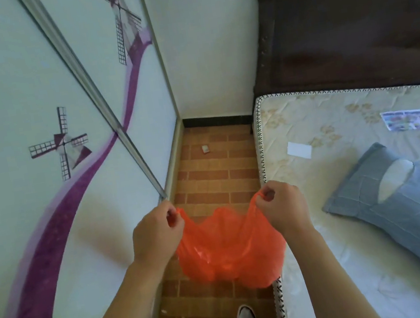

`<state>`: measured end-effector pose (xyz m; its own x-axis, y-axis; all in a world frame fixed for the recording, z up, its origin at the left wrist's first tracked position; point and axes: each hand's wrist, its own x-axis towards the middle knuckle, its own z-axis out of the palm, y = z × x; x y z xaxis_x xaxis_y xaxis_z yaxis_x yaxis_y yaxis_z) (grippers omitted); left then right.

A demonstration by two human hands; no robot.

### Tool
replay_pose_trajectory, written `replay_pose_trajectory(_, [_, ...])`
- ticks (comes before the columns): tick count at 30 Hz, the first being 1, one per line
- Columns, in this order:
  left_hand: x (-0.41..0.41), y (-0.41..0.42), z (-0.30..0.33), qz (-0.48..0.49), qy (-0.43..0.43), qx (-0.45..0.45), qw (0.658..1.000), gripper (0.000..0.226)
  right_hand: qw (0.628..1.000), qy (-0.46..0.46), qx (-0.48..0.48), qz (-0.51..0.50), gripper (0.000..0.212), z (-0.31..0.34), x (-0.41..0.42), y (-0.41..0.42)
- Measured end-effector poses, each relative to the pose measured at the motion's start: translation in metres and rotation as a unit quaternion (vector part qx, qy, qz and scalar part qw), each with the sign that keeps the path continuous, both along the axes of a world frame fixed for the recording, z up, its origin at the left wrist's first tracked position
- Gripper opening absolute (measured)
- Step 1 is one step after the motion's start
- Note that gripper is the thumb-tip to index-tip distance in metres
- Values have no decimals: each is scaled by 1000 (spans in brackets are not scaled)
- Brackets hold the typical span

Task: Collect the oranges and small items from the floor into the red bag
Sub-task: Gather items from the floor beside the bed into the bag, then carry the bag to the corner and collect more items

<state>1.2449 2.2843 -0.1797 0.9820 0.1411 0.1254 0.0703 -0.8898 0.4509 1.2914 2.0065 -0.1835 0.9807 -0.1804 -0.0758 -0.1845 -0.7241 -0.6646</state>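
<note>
Fingers (169,216) of both hands pinch red bag (228,249) handles; mouth up, stretched left-right.

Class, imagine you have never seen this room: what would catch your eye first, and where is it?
First the red bag, hanging low in the middle over the brick-pattern floor, the left hand and the right hand each pinching a handle. Next the purple windmill design on the wardrobe door at left. A blue pillow lies on the mattress at right.
</note>
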Motion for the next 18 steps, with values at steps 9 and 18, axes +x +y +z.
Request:
replay_pose_trajectory(9, [51, -4, 51, 14, -70, -19, 997, 18, 997, -69, 43, -6, 5, 46, 46, -8])
replay_pose_trajectory(18, [126, 1, 61, 28, -110, -68, 991, 10, 995, -98, 28, -12, 7, 73, 100, -4])
